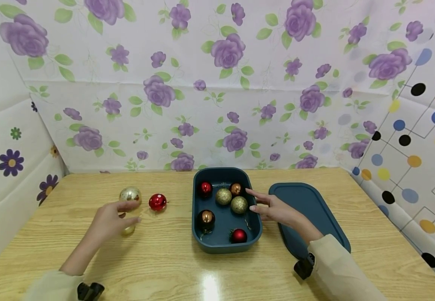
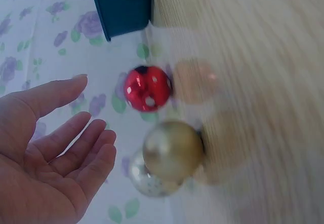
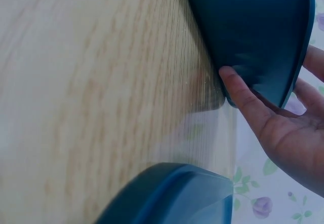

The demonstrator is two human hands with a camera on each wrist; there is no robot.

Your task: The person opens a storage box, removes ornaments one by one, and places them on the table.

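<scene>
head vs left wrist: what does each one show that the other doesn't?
Head only: six baubles inside the teal box, the lid lying to its right, and the right hand at the box's right rim. Left wrist only: the left hand's open palm with fingers spread, and a speckled silver bauble tucked behind the gold bauble. Both: the left hand, the red bauble, the gold bauble, a box corner and the wooden table.

Blue tub (image 1: 198, 234) sits mid-frame holding six baubles; three more baubles, gold (image 1: 130, 195), red (image 1: 157, 202) and another gold (image 1: 128, 230), lie left of it.
</scene>
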